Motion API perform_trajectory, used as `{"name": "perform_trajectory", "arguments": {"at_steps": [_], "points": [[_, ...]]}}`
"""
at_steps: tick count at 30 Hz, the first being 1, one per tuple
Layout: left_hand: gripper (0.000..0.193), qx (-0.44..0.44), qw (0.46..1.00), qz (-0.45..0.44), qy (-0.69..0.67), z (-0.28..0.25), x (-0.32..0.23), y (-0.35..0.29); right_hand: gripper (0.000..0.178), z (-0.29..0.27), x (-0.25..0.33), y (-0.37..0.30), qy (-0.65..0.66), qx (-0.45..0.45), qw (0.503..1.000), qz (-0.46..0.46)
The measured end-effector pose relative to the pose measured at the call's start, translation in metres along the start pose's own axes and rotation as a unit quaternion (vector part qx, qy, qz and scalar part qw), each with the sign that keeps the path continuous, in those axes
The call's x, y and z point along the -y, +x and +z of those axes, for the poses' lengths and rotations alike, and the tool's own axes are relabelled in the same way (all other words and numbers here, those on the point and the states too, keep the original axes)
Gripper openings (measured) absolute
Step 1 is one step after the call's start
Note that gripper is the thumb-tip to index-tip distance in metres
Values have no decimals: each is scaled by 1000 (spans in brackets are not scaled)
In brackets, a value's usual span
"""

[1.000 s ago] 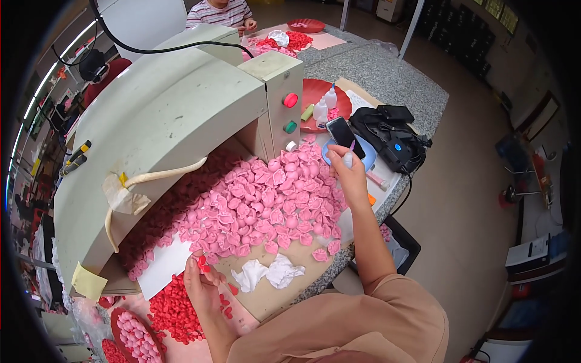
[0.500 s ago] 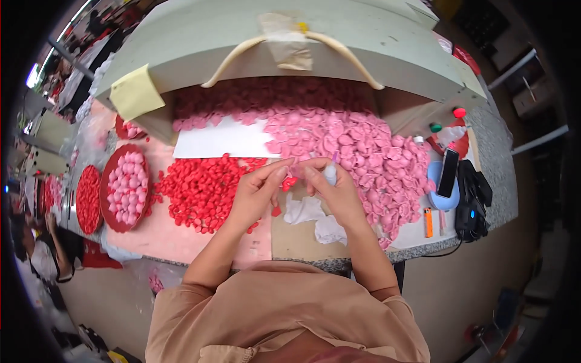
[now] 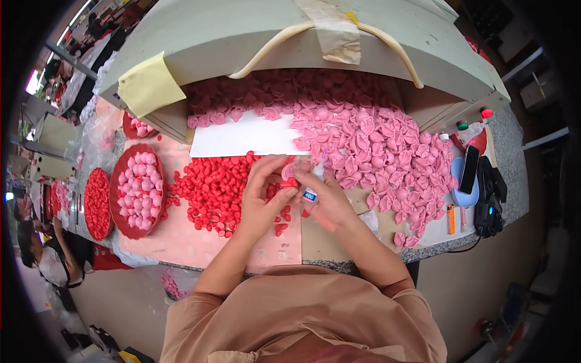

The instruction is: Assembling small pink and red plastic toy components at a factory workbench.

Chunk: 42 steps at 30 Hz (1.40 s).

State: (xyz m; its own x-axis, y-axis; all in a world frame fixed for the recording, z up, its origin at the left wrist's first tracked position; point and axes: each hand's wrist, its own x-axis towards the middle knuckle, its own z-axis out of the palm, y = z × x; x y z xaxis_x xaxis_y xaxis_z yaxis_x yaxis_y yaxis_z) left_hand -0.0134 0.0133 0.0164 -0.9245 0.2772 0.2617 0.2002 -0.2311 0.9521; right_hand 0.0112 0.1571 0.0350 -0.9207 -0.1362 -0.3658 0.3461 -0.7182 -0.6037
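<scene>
My left hand [image 3: 261,196] is closed at the middle of the bench, its thumb and fingers pinching a small pink shell-like piece [image 3: 290,170] with a glossy red piece [image 3: 289,183] against it. My right hand [image 3: 331,204] wraps round a small squeeze bottle [image 3: 310,195] with a blue-and-white label and a thin purple tip pointing away from me. Its fingertips meet the pink piece beside the left thumb. Left of my hands spreads a heap of small red pieces [image 3: 212,196]. Beyond and to the right lies a large pile of pink shell-like pieces [image 3: 378,148].
A grey-green box-like hood [image 3: 266,48] overhangs the pink pile. Red baskets stand at left, one rimmed basket [image 3: 114,199] holding pink balls. At right are a phone [image 3: 469,169] on a blue tray [image 3: 465,198], an orange lighter [image 3: 450,219] and a black device [image 3: 489,209].
The view has shifted, so the bench appears further right. My right hand has turned, showing the bottle's label. The red piece now sits closer against my left thumb.
</scene>
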Motion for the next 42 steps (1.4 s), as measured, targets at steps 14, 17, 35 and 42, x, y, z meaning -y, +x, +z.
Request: {"name": "perform_trajectory", "arguments": {"at_steps": [14,17,35,42], "points": [[51,54,836,-243,-490,-13,7,-5,20,-9,34,-21,-448,-12,878,-167],[54,54,796,-285,-531,-10,5,-8,22,-9,45,-21,-423,26,886,-186],[46,38,787,-356,-502,-3,10,-6,41,-38,35,-19,-400,-49,812,-423],[37,21,784,-375,-494,-2,13,-8,37,-31,34,-22,-455,-55,790,-407]]}}
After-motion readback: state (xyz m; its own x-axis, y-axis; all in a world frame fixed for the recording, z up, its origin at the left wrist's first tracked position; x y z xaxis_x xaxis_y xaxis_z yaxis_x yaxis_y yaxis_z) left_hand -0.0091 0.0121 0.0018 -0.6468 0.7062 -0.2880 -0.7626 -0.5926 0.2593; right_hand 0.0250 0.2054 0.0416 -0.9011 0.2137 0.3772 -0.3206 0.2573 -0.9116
